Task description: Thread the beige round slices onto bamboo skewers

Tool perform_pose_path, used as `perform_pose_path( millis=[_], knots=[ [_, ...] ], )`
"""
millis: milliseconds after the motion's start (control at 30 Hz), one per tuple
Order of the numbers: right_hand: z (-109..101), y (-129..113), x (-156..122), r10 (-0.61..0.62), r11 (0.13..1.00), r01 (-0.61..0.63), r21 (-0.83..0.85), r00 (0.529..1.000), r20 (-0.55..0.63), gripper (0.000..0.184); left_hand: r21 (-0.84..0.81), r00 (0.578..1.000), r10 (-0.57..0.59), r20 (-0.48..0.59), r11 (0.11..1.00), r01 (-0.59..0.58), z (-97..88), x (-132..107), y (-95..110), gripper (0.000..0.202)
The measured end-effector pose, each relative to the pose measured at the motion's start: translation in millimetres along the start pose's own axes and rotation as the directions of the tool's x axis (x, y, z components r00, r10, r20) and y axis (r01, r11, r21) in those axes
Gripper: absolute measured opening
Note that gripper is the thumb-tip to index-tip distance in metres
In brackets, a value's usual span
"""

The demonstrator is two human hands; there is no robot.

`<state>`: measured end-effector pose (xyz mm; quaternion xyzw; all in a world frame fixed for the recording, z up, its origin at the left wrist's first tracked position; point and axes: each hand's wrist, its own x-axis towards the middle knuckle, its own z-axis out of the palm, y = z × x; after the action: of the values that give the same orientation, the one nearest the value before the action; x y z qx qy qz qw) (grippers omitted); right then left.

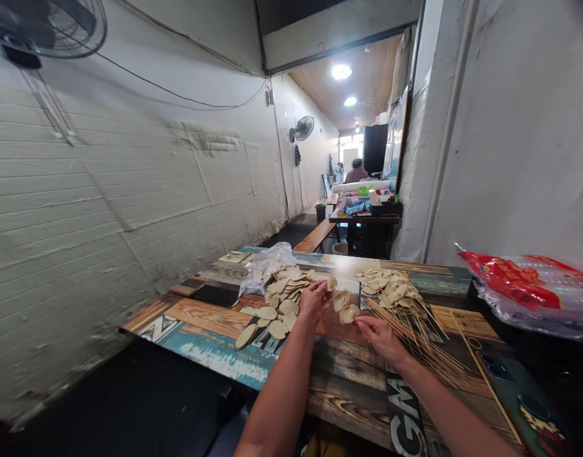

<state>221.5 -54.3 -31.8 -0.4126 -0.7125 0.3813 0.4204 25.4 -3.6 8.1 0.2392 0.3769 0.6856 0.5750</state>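
Between my hands runs a row of thin, pale oval slices [349,313], bunched and folded as if threaded on one skewer, whose stick hardly shows. My right hand [380,337] pinches the near end of this row. With closed fingertips, my left hand [314,298] grips a pale slice [331,284] at the far end. Left of it lies a spread of loose slices [278,329], some under my left wrist. Beyond my right hand are a heap of folded slices [391,284] with sticks poking out and a fan of thin wooden skewers [427,346].
A clear plastic bag [272,259] and a black flat object [215,296] lie at the table's left. To the right are a phone [522,397] and a red-and-clear plastic package [524,279]. Farther back, a person [356,172] sits behind a cluttered table [362,219].
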Motion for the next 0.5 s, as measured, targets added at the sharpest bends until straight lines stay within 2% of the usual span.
perform_pose_path(
  millis=[200,300,367,433,500],
  knots=[
    [1.9,1.9,3.0,0.027,0.999,-0.024,0.041,0.998,-0.053,0.05,0.027,0.996,-0.049,0.071,0.999,0.047,10.8,-9.8,-6.1,0.025],
    [2.3,-2.8,3.8,0.062,0.994,-0.054,0.099,0.995,-0.074,0.052,-0.036,0.997,-0.063,0.052,0.997,0.064,14.8,-12.3,-3.4,0.027],
    [2.6,-6.4,3.5,0.077,0.989,-0.067,0.135,0.994,-0.074,0.052,-0.055,0.993,-0.116,0.032,0.991,0.118,16.0,-13.1,-1.0,0.028],
    [3.1,-9.2,2.7,0.084,0.986,-0.072,0.149,0.994,-0.071,0.051,-0.048,0.983,-0.167,0.072,0.984,0.171,17.0,-13.9,-1.5,0.031],
    [3.8,-10.3,1.7,0.086,0.986,-0.075,0.149,0.994,-0.065,0.05,-0.029,0.976,-0.16,0.15,0.986,0.167,18.7,-14.9,-6.6,0.032]
  ],
)
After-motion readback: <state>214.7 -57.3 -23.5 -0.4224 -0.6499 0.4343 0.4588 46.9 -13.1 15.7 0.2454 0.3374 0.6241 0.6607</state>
